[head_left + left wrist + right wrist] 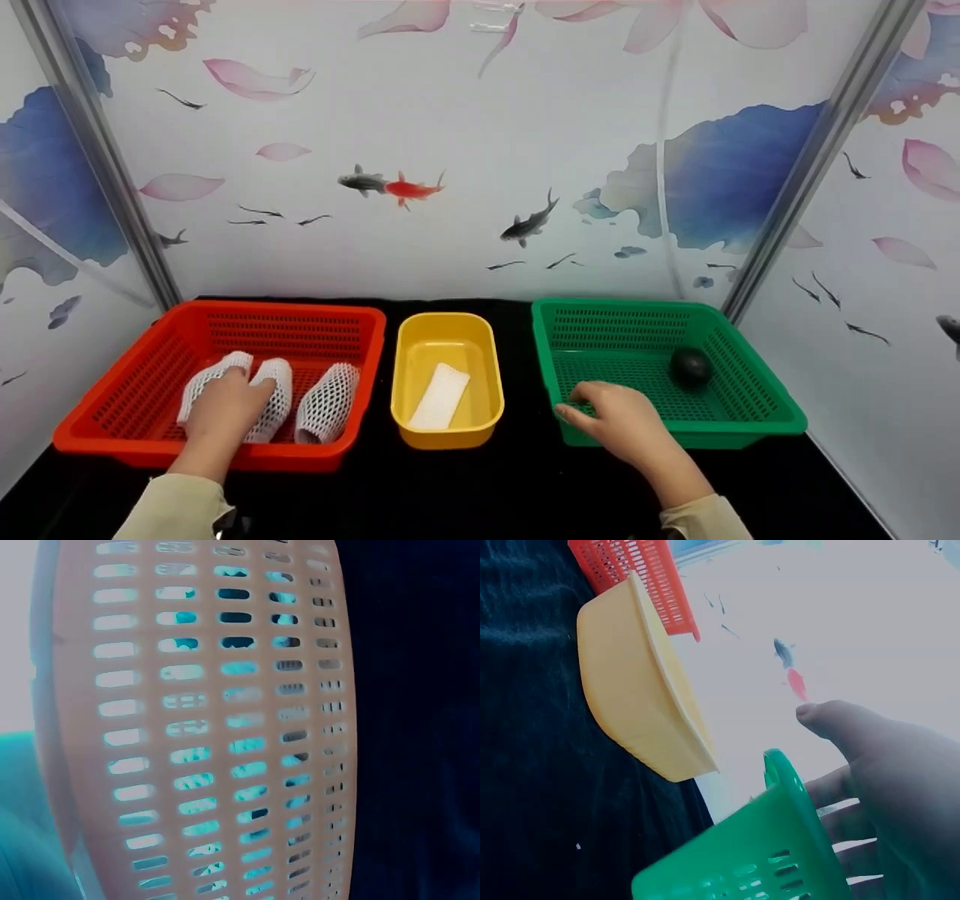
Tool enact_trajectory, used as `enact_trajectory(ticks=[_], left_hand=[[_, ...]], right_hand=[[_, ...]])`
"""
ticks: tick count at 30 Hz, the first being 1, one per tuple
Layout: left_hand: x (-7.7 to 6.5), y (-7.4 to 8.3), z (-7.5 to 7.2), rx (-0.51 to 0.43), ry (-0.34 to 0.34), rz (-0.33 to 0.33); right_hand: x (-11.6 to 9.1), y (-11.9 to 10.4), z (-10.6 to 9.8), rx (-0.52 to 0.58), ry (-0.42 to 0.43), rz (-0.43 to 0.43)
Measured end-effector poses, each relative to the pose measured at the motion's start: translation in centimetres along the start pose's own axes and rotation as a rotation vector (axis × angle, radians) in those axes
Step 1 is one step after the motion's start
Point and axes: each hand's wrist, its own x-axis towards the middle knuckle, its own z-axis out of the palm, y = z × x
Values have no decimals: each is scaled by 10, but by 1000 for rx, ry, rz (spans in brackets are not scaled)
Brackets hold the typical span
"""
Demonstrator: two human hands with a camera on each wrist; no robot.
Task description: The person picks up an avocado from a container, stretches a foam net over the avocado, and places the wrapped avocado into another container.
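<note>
My left hand reaches into the red basket, its fingers at the leftmost white foam net sleeve. The thumb lies over the top of the middle foam net sleeve; I cannot tell whether the fingers grip either one. A third foam net sleeve lies to the right in the same basket. In the left wrist view, the slotted basket wall hides the hand. My right hand hovers at the green basket's near left corner, thumb apart from loosely bent fingers, holding nothing.
Between the baskets stands a yellow bin with a flat white foam net inside. A dark round object sits toward the right of the green basket. Black cloth covers the table, with printed panels behind and beside.
</note>
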Motion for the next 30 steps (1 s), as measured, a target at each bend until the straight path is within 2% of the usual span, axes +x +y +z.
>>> enact_trajectory(ticks=[5, 14, 18, 21, 23, 25, 30], left_hand=[[-5, 6, 2, -62, 66, 26], [-20, 29, 21, -140, 252, 166], [-26, 46, 35, -158, 389, 313], [-31, 60, 46, -134, 514, 455], [-34, 71, 52, -115, 571, 533], [-36, 82, 57, -100, 601, 592], [-36, 107, 72, -71, 596, 673]], right_hand=[[0, 11, -4, 2, 45, 15], [-5, 34, -2, -3, 198, -29], [-8, 44, -2, -55, 267, -22], [-9, 49, -4, -69, 275, -19], [-9, 52, -4, -78, 278, -20], [-9, 54, -4, -90, 283, -19], [-9, 61, -6, -101, 293, -15]])
